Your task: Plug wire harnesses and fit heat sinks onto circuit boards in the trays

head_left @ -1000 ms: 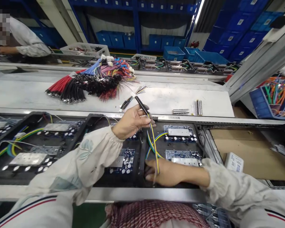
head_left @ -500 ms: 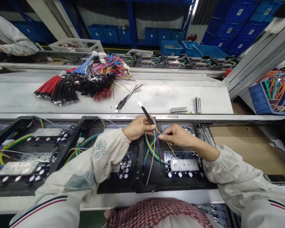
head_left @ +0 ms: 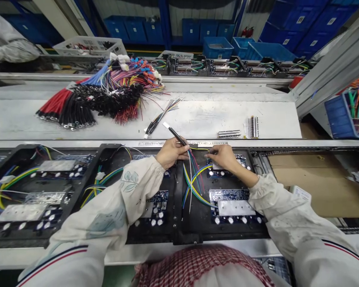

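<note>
My left hand (head_left: 172,153) is closed on a wire harness (head_left: 177,136) with a black sleeve and a white connector at its upper left end. Loose white, red and green wires hang from it over the black tray (head_left: 197,235). My right hand (head_left: 225,156) pinches a yellow wire (head_left: 201,149) of that harness, drawn out to the right above the upper circuit board (head_left: 217,172). Below lies another circuit board (head_left: 236,207) with a silver plate. Thick blue, green and yellow cables (head_left: 194,183) curve across the tray on the left of the boards.
Behind the trays, a few similar harnesses (head_left: 161,119) lie on the white shelf beside a large wire pile (head_left: 107,95). Metal strips (head_left: 253,127) rest farther right. Another tray (head_left: 100,227) adjoins on the left; cardboard (head_left: 305,179) lies right. A co-worker's sleeve (head_left: 14,50) shows at far left.
My right hand has moved up and to the right, pulling the yellow wire away from the other strands. My left hand, still holding the harness, has shifted slightly up.
</note>
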Demonstrator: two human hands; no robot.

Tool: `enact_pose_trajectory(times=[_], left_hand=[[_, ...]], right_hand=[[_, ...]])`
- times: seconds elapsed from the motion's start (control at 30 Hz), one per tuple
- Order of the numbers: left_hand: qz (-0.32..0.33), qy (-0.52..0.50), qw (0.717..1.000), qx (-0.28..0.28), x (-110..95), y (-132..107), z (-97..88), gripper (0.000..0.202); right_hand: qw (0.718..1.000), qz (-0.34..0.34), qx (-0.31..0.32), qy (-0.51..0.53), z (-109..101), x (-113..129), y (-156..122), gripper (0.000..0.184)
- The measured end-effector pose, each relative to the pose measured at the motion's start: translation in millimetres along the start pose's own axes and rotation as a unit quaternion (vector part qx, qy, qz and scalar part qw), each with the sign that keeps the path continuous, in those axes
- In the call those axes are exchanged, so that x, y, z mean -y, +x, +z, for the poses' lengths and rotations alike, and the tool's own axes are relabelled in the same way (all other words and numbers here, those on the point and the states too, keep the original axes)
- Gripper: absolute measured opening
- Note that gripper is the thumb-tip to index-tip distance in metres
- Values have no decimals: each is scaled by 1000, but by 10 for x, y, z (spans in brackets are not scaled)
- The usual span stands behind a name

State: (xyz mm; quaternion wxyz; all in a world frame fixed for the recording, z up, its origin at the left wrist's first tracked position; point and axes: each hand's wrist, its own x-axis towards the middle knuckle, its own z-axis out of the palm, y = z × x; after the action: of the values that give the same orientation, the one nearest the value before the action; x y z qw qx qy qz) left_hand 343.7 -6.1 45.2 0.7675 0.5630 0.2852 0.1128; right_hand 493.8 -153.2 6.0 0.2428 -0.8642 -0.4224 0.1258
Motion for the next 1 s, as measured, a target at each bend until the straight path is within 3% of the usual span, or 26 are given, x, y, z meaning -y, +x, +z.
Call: enact_pose_trajectory(times=[0.47, 0.63, 0.8, 0.83, 0.93, 1.0], left_hand=[[5, 1, 1000, -21, 1, 93, 93, 20], [7, -9, 999, -44, 8, 153, 132, 19], [13, -7, 998, -56, 18, 235, 202, 17], [16, -4, 998, -58, 25, 251, 216, 17], [19, 9, 998, -58, 52, 289, 248, 16], [18, 18, 998, -54, 63, 303, 259, 16]], right_hand=[[1000, -5, 1, -13, 29, -13, 1, 16], [999, -21, 22, -23, -157, 19, -66, 19], [974, -89, 181, 104, -331, 141, -247, 15], [974, -82, 172, 118, -316, 154, -257, 14], [995, -48, 43, 72, -212, 138, -211, 13], [999, -43, -5, 23, -141, 95, -159, 12]])
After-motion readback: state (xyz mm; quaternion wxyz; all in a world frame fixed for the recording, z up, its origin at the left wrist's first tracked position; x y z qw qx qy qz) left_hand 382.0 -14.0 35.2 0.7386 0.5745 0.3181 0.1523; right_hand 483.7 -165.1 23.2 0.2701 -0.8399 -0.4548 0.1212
